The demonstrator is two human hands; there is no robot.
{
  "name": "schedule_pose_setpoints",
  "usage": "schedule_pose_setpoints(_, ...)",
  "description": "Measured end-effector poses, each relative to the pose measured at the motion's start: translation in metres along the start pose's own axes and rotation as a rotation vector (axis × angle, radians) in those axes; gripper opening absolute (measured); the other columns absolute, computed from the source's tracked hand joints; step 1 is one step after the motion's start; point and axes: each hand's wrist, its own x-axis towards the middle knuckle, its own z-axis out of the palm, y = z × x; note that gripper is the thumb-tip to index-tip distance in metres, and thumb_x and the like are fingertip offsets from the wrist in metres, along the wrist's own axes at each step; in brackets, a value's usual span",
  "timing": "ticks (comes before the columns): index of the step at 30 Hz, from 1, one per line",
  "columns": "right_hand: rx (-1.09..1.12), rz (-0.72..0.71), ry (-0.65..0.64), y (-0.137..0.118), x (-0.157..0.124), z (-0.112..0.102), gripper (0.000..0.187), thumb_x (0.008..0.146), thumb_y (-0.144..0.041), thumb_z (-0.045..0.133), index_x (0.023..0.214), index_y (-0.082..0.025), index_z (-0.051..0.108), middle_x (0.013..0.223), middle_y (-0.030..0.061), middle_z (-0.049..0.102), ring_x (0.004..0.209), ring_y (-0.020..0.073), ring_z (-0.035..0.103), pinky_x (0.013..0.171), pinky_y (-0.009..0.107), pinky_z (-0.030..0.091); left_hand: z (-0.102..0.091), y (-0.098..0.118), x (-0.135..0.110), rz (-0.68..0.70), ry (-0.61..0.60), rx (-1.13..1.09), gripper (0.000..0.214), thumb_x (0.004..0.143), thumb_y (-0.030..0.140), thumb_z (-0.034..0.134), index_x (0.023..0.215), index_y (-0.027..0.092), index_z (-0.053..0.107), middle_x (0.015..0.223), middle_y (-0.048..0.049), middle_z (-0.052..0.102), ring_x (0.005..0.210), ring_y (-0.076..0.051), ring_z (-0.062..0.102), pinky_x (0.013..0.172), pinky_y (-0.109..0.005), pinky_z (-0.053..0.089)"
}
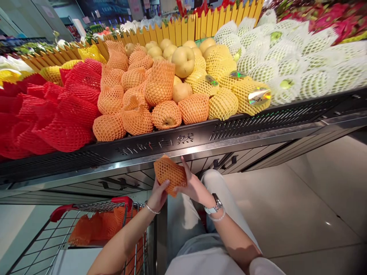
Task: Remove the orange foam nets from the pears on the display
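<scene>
Between my two hands is an orange foam fruit net [170, 173], held in front of the display's lower front; it looks fairly flat, and I cannot see a fruit inside. My left hand [158, 195] grips its lower left, with the thumb lying over the mesh. On the right side, my right hand [195, 188] pinches the net with its thumb low on the edge and a finger raised behind. Above are round yellow-brown pears [183, 62], some bare and others in orange nets [137, 119] or yellow nets [223, 104].
Red-netted fruit [65, 122] fills the display's left, white-netted fruit [286, 65] its right. A black slotted rail [155, 143] runs along the front edge. A shopping cart [61, 212] holding orange nets [99, 227] stands at lower left. Yellow picket fencing [183, 28] lines the back.
</scene>
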Motion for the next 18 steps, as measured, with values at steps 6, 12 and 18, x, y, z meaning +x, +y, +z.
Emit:
schedule_pose_setpoints(6, 0.071, -0.080, 0.300, -0.004, 0.007, 0.007, 0.054, 0.095, -0.053, 0.032, 0.140, -0.025, 0.040, 0.131, 0.0096, 0.056, 0.124, 0.0248, 0.051, 0.107, 0.044, 0.037, -0.008, 0.017, 0.010, -0.156, -0.104, -0.301, 0.066, 0.078, 0.051, 0.064, 0.133, 0.021, 0.046, 0.118, -0.0084, 0.066, 0.111, -0.024, 0.060, 0.104, -0.040, 0.040)
schedule_pose_setpoints(12, -0.170, -0.497, 0.244, 0.013, 0.001, 0.043, 0.073, 0.084, -0.058, 0.053, 0.146, -0.031, 0.026, 0.154, 0.0065, 0.024, 0.144, 0.0309, 0.019, 0.115, 0.054, 0.021, -0.007, 0.016, 0.008, -0.229, -0.251, -0.383, 0.065, 0.084, 0.063, 0.046, 0.130, 0.018, 0.050, 0.129, -0.0093, 0.060, 0.128, -0.023, 0.048, 0.111, -0.037, 0.032)
schedule_pose_setpoints(18, 0.152, -0.367, 0.557, 0.025, 0.001, 0.059, 0.098, 0.065, -0.059, 0.072, 0.145, -0.027, 0.025, 0.151, 0.0135, 0.027, 0.138, 0.0314, 0.031, 0.112, 0.051, 0.028, -0.002, -0.008, -0.003, -0.102, -0.357, -0.109, 0.076, 0.075, 0.074, 0.048, 0.130, 0.021, 0.050, 0.140, -0.0107, 0.050, 0.137, -0.029, 0.036, 0.114, -0.044, 0.026)
